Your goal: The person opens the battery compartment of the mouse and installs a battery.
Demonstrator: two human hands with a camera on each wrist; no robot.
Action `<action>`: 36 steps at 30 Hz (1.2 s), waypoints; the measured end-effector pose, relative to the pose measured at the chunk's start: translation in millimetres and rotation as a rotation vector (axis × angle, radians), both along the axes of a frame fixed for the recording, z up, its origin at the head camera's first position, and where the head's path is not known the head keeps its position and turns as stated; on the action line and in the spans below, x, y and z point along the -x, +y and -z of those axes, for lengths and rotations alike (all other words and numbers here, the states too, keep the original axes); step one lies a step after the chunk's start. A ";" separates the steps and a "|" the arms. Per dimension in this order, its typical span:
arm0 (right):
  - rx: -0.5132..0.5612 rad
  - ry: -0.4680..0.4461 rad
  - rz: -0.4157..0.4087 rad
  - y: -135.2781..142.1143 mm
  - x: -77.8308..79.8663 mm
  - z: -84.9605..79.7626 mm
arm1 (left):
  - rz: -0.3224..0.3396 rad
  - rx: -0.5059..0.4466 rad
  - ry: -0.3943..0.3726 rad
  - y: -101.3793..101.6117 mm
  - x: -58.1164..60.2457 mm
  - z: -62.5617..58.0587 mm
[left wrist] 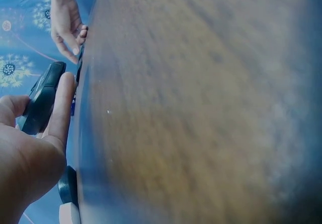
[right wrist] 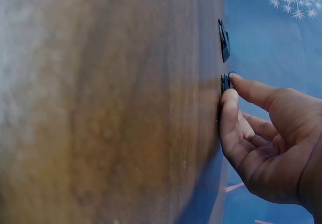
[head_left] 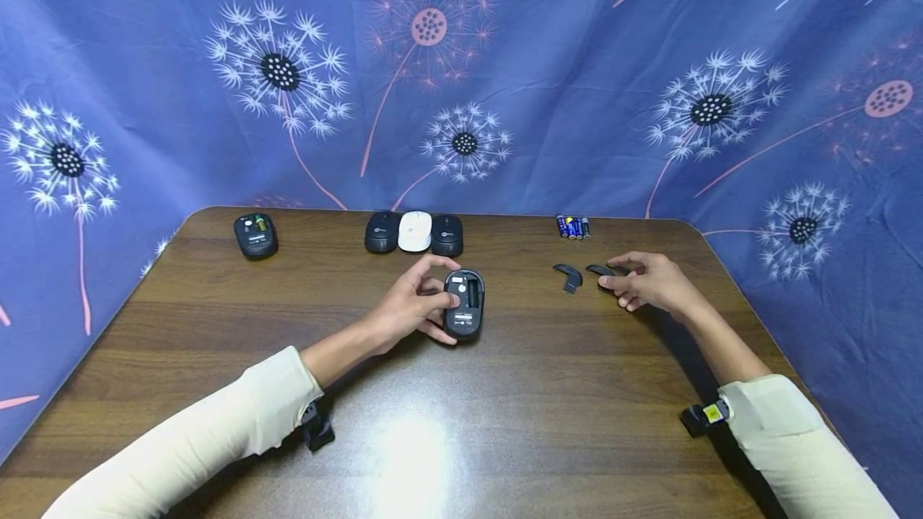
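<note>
My left hand (head_left: 414, 304) grips a black computer mouse (head_left: 469, 327), its underside facing up with the battery slot uncovered and no battery in it. In the left wrist view the mouse (left wrist: 44, 100) is held above the table between thumb and fingers. Over at the right, my right hand (head_left: 652, 283) pinches a small black battery cover (head_left: 600, 270) at the table surface. A second black cover (head_left: 570, 277) lies just left of it. The right wrist view shows thumb and fingertip on the cover (right wrist: 226, 83).
Two black mice (head_left: 381, 232) and a white mouse (head_left: 414, 231) stand in a row at the back edge. Another mouse (head_left: 255, 236) lies upside down at the back left, batteries visible. Several blue batteries (head_left: 573, 227) lie at the back right. A patterned cloth (head_left: 548, 62) hangs behind.
</note>
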State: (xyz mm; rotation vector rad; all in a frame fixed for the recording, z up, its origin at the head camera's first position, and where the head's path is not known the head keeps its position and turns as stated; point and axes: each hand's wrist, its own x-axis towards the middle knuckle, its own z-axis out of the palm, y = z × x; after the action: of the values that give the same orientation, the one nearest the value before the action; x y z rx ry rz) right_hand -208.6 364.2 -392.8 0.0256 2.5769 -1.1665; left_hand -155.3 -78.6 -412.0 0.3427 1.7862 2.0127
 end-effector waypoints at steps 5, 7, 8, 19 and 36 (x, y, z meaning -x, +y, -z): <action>-0.006 0.014 -0.022 3.2 2.9 -1.8 | 0.000 0.000 0.001 -0.8 0.1 -0.1; -0.018 0.021 -0.028 5.4 4.8 -2.6 | 0.000 0.001 0.001 -0.9 0.2 -0.2; -0.029 0.025 -0.032 6.8 5.9 -2.8 | 0.000 0.001 0.002 -0.9 0.4 -0.3; -0.096 0.095 -0.086 20.2 22.0 -5.4 | 0.004 0.004 0.000 -1.0 0.2 -3.2; -0.049 0.243 -0.096 25.3 56.3 6.0 | 0.006 0.008 0.004 -1.3 0.4 -3.5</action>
State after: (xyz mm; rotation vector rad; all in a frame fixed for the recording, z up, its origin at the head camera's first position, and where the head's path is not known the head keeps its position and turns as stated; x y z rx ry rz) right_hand -264.9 389.5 -398.8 -0.2409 2.7807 -1.1335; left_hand -155.7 -79.9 -408.5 0.3493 1.7927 2.0013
